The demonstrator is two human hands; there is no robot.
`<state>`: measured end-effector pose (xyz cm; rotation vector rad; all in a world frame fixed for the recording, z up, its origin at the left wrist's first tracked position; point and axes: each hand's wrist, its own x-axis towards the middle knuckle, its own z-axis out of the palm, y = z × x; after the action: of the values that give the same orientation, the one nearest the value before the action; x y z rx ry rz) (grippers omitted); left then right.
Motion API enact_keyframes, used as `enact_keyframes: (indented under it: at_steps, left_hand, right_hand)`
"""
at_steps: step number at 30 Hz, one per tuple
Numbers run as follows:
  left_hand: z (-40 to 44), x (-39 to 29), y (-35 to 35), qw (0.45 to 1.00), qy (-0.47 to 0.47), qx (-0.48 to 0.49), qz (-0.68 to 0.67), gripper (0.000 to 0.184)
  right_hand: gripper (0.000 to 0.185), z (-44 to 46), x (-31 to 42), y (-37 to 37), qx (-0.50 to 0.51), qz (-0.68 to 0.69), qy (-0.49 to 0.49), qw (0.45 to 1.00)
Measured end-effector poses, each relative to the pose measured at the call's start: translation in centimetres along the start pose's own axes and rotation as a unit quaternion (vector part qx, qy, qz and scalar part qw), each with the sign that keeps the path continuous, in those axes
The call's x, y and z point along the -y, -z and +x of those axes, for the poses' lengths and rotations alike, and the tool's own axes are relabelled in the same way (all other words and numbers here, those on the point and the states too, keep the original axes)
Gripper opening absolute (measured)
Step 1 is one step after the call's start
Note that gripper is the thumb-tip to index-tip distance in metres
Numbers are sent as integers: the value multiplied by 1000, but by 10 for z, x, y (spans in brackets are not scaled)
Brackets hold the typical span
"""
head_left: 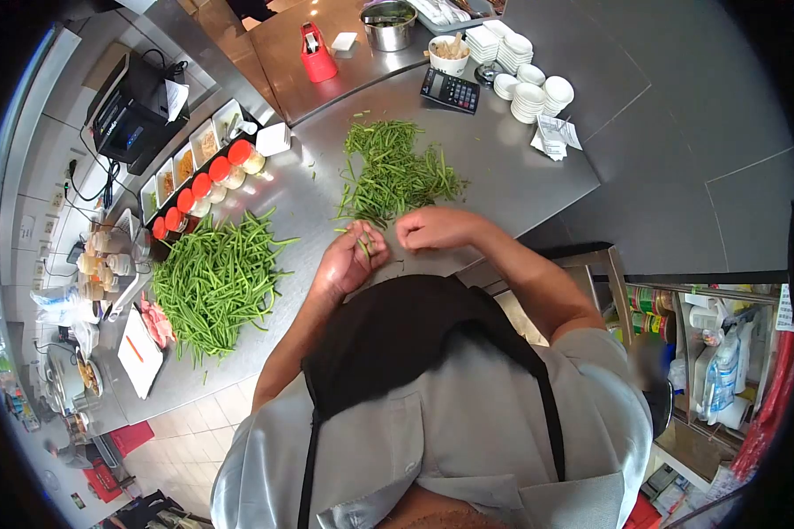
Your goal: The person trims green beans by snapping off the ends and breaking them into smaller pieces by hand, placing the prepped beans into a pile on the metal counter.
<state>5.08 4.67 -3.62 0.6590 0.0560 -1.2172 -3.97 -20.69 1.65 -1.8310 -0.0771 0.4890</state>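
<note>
On the steel table lies a large heap of long green beans (216, 282), left of my hands. A second, looser pile of shorter green bean pieces (393, 172) lies just beyond my hands. My left hand (355, 256) is closed around a green bean (364, 247), palm partly turned up, at the table's near edge. Close to its right, my right hand (430, 229) has its fingers curled together by the near side of the short pieces; whatever is between its fingertips is hidden. A small gap separates the two hands.
Red-lidded jars (228, 172) and ingredient trays (185, 166) line the left side near a black printer (137, 115). Beyond the short pieces are a calculator (450, 90), white dishes (529, 99), a red tape dispenser (317, 55) and a metal pot (388, 28).
</note>
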Motion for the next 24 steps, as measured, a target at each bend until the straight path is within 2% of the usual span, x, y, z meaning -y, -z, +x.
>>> enact_keyframes:
  at_steps: [2, 4, 5, 7, 8, 11, 15, 18, 21, 24]
  left_hand:
    - [-7, 1, 1, 998, 56, -12, 32, 25]
    - [-6, 10, -1, 975, 91, 48, 196, 25]
    - [-3, 13, -3, 952, 107, 78, 277, 25]
    - [7, 15, -5, 947, 103, 76, 293, 24]
    - [14, 15, -7, 945, 100, 76, 302, 24]
    - [34, 12, -15, 978, -30, 8, 206, 23]
    - [46, -4, -33, 938, -154, -38, 309, 20]
    - [50, -16, -35, 916, -109, -26, 386, 17]
    - [46, -15, -67, 869, -63, -75, 485, 15]
    - [35, -3, -95, 740, -196, -24, 643, 22]
  right_hand:
    - [18, -1, -19, 29, -117, -121, 81, 982]
    - [18, -8, -15, 70, -259, -215, -9, 942]
    - [17, -6, -24, 83, -299, -260, -2, 918]
    - [18, 5, -54, 101, -379, -347, 13, 858]
    - [17, 10, -70, 106, -365, -354, 13, 861]
    - [14, 18, -101, 112, -342, -369, 16, 864]
    - [10, 10, -106, 109, -363, -379, 8, 851]
    - [8, -7, -89, 103, -349, -364, -28, 863]
    - [8, -33, -47, 86, -356, -348, -18, 867]
    - [9, -55, -12, 54, -356, -290, 41, 888]
